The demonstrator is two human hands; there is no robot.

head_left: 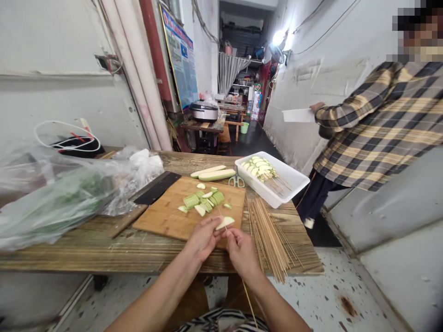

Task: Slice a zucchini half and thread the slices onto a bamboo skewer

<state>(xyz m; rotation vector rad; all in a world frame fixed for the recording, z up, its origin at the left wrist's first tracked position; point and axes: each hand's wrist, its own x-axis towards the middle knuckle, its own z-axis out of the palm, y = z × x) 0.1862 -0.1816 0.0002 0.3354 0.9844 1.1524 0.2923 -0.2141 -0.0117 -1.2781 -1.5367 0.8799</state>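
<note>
Between the fingers of my left hand (205, 235) is a pale zucchini slice (226, 223), held over the near edge of the wooden cutting board (159, 216). My right hand (240, 249) pinches a thin bamboo skewer (249, 302) that passes up through the slice, its long end trailing down toward my lap. Cut zucchini pieces (202, 200) lie heaped on the board, with halved zucchinis (216, 174) behind them. To the right of the board a bundle of bamboo skewers (268, 235) is spread on the table.
A white plastic tub (294, 186) holds skewered slices (258, 168). Scissors (236, 181) lie near it. At the left are a cleaver (157, 188) and plastic bags (69, 198) with greens. A person in a plaid shirt (384, 120) stands at right, holding a white tray (297, 115).
</note>
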